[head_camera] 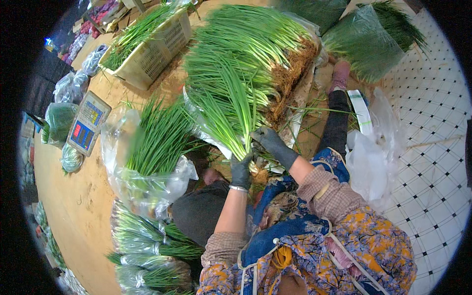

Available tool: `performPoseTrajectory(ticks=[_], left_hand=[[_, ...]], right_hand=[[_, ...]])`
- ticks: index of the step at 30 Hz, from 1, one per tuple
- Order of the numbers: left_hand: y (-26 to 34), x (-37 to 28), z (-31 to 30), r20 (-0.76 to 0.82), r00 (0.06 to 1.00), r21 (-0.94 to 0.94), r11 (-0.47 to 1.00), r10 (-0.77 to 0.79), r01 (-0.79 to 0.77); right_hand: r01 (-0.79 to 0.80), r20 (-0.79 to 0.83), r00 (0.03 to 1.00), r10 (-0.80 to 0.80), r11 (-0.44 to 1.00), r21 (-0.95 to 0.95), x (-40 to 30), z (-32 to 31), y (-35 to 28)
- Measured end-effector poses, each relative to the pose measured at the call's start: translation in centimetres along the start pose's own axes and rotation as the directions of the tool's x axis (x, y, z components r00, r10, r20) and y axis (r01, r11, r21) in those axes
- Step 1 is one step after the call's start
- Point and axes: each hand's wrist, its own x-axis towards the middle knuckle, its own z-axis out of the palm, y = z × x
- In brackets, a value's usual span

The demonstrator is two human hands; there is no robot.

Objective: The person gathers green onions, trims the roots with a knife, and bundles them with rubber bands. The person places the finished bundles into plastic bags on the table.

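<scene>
My left hand, in a dark glove, is closed around the white lower stalks of a bunch of green onions. Its green leaves fan up and away from me, and brown roots hang just right of the glove. My right hand, gloved too, has its fingers at the right side of the same stalks; whether they grip a stalk is hard to tell. Beyond the hands lies a large pile of green onions, roots to the right. To the left, an open clear plastic bag holds more greens.
A cream plastic crate of greens stands at the upper left. A digital scale is at the left, near tied bags. Bagged bundles lie at the lower left. Plastic bags lie right of my leg; a bagged bundle is at the upper right.
</scene>
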Motion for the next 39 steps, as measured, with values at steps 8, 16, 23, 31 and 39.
performPoseTrajectory(ticks=[8, 16, 23, 31, 39], left_hand=[[0.3, 0.2, 0.1, -0.018, 1.000, -0.062, 0.998, 0.007, -0.008], [1.7, -0.3, -0.9, 0.129, 0.965, -0.382, 0.886, -0.229, 0.261], [0.7, -0.4, -0.5, 0.093, 0.957, -0.283, 0.914, -0.274, 0.289], [0.5, -1.1, -0.8, 0.131, 0.965, -0.241, 0.937, -0.225, 0.252], [0.6, -1.0, -0.8, 0.086, 0.976, -0.162, 0.964, -0.199, 0.211]], right_hand=[[-0.135, 0.113, 0.988, 0.106, 0.227, 0.965, -0.9, 1.3, 2.5], [0.176, 0.365, 0.931, 0.033, 0.833, -0.525, -1.7, -3.3, 3.3], [0.167, -0.097, 0.980, -0.176, 0.982, -0.091, 0.7, 0.2, -1.2], [0.214, -0.141, 0.960, -0.242, 0.959, -0.186, 0.2, 1.6, -3.3], [0.161, 0.003, 0.987, -0.163, 0.976, -0.143, 3.0, 0.4, -2.6]])
